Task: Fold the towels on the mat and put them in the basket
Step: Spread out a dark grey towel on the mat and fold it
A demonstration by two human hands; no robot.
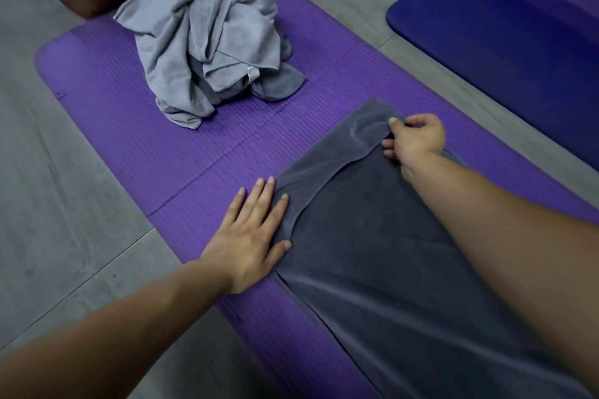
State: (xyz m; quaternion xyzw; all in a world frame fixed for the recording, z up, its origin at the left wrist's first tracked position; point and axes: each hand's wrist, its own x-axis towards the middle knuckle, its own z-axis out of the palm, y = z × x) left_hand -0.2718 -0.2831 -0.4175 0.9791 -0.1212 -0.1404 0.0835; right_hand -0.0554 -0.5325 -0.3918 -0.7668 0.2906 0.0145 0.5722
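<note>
Dark-grey towel [372,253] flat on mat [146,139] | left hand [252,236] flat-pressing edge | right hand [416,136] pinching folded corner

Exercise or yoga room: purple mat [129,146], second blue mat [505,42], grey plank floor [48,188].

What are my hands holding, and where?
The right hand pinches the dark grey towel by its far right corner; the left hand presses flat on its left edge.
</note>
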